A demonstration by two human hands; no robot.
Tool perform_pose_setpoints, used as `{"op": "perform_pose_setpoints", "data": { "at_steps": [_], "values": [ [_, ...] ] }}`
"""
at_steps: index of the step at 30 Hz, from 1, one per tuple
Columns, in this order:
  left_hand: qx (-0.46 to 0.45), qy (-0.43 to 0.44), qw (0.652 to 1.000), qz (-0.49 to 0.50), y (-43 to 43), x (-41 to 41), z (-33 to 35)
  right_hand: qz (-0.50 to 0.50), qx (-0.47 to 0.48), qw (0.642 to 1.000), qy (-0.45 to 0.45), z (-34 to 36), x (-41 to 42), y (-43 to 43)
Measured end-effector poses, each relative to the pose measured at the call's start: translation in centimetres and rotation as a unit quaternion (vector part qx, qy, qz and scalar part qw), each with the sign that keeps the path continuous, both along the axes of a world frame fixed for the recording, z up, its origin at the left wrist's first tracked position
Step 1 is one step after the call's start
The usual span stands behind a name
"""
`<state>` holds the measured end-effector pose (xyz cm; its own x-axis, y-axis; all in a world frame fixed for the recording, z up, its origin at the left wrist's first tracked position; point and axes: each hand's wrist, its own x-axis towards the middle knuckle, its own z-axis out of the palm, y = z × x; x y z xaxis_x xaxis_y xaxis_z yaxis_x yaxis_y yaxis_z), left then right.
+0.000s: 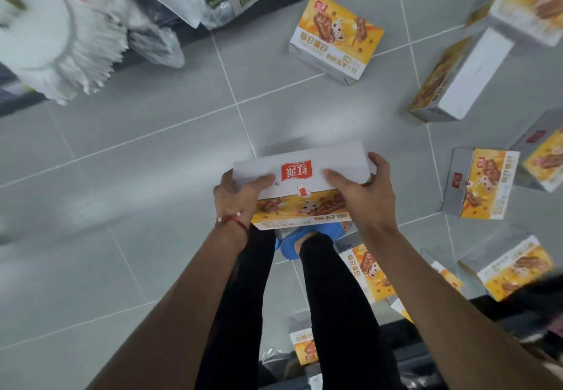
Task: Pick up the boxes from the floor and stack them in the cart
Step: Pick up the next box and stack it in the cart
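A white-and-yellow box [307,170] is held over the tiled floor [137,146], near the middle of the view. Its 9 o'clock end is gripped by the left hand [239,193] and its 3 o'clock end by the right hand [364,194], each thumb laid on the white top and the fingers curled round the end. At least eight more boxes [335,36] can be counted on the floor: one at 12 o'clock, five between 1 and 4, two at 5 and 6. One blue slipper [307,234] is seen beneath the held box.
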<state>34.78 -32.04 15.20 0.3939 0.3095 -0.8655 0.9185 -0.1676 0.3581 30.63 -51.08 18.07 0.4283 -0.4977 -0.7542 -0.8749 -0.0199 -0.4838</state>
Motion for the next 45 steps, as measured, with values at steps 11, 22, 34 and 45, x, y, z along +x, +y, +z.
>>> {"op": "perform_pose_setpoints", "data": {
  "at_steps": [11, 22, 34, 45],
  "values": [
    [-0.053, -0.046, 0.997, 0.013, 5.2, 1.6, 18.7, 0.004, 0.016, 0.997, -0.081, 19.0, 0.8, 5.7],
    [-0.052, -0.103, 0.987, 0.116, 9.7, -0.8, 28.1, 0.082, 0.050, 0.988, -0.123, 28.4, 2.6, 9.4],
    [0.066, -0.186, 0.952, 0.235, 15.0, -5.8, 37.0, 0.211, 0.150, 0.951, -0.171, 34.0, 4.1, 15.6],
    [0.105, -0.215, 0.893, 0.381, 25.1, -12.1, 40.7, 0.358, 0.166, 0.900, -0.183, 38.3, 3.4, 28.4]
  ]
}}
